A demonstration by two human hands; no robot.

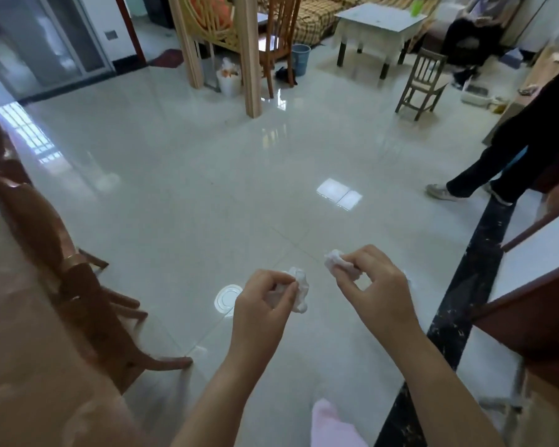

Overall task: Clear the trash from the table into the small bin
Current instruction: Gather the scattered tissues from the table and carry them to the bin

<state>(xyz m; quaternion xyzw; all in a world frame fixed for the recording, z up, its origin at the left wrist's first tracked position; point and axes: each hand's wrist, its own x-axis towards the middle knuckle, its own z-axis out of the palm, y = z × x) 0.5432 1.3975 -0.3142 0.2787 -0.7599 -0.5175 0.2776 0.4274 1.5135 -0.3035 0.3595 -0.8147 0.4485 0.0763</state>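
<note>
Both hands out in front of me, over the tiled floor [207, 175]. Left hand [262, 304] pinches a crumpled white tissue [299, 290] between thumb and fingertips; the wad hangs off to the right of the fingers. Right hand [378, 285] is closed on a second tissue wad [334, 259], which pokes out to the left of the thumb and forefinger. The two wads are near each other, not touching. Worktop edge [29, 366] is at lower left, blurred, tan surface; a brown wooden chair [46, 227] stands just beside it. On the floor just left of my left hand there's a round white disc [226, 298], can't tell what it is. Far across the room: a white bin [229, 79] with stuff in it sits beside a light wooden post [250, 56], and a blue bucket [300, 59] sits further right, next to a tall wooden chair [279, 33]. Both well apart from my hands. A low white table [378, 24] and a small chair [423, 82] are at upper right. Another person's dark-trousered legs [497, 159] at the right edge, mid-stride. Dark marble strip [465, 285] runs along the floor on the right, wooden cabinet [536, 304] beside it. Pink slipper tip [328, 417] at bottom centre.
</note>
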